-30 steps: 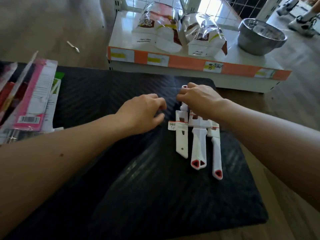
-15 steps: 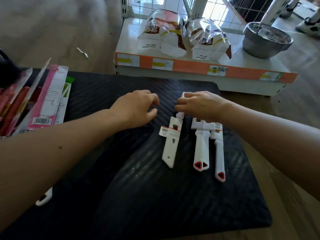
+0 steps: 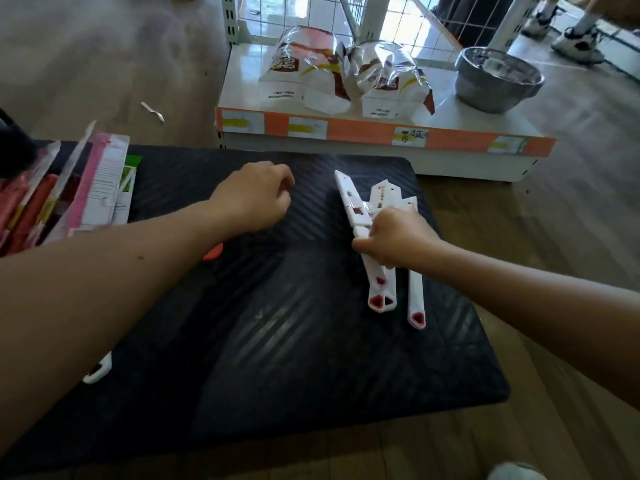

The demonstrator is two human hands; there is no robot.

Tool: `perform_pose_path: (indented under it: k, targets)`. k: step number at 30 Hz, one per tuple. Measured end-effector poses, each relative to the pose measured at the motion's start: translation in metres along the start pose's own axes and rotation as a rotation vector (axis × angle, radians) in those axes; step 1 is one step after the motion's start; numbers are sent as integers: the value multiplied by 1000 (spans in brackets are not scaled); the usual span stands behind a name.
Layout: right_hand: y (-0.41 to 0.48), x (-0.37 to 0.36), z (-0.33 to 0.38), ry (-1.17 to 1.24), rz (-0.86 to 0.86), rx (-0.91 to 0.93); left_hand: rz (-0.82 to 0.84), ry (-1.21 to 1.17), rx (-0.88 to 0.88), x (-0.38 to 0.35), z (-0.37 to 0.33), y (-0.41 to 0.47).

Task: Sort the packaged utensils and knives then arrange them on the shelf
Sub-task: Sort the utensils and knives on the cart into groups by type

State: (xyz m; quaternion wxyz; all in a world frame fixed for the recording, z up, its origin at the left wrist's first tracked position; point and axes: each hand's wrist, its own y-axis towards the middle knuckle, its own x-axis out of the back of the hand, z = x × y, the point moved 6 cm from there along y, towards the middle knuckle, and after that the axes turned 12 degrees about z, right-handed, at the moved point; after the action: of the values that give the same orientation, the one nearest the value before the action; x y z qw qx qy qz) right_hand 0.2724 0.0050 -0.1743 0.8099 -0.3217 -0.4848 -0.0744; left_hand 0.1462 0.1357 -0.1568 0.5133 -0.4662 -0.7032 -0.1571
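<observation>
View: head, the only one we have.
Knives: the white sheathed knives (image 3: pixel 351 202) lie on the right half of the black mat (image 3: pixel 311 358). Their red-tipped handles point toward us and their sheath ends fan out toward the shelf (image 3: pixel 363 131).
Long axis: near to far, leaning a little left at the far end. The shelf's front edge runs across it, just beyond the mat.
Right hand: the right hand (image 3: pixel 394 237) sits on the bundle at mid-length, fingers curled round the handles. We cannot tell whether the rightmost knife is inside the grip or only under the hand.
Left hand: the left hand (image 3: pixel 254 197) hovers over the mat, well apart from the knives, fingers loosely curled with nothing in them.
Nearer hand: the right, so we judge that the carry to the shelf falls to it.
Other stock: packaged utensils (image 3: pixel 97 181) are stacked at the mat's left edge.
Change: half a second ago one knife lay apart, angled left, and the right hand covered the sheath ends. Now that knife is with the others, the right hand is lower on the handles, and the left hand has drawn away leftward.
</observation>
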Motion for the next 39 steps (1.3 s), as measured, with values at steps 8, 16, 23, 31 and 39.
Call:
perform_pose_path:
  k: [8, 16, 23, 31, 39]
  targets:
    - [-22, -27, -9, 252, -4, -83, 122, 48, -26, -34, -22, -7]
    - [-15, -16, 23, 77, -84, 20, 172, 85, -10, -32, -12, -24]
    - [-2, -34, 99, 40, -15, 173, 157, 153, 99, -18, 35, -61]
    - [-3, -73, 187, 89, 62, 298, -24, 220, 279, 28, 115, -119]
    - [-17, -113, 235, 105, 93, 332, -106, 213, 435, 32, 163, -176]
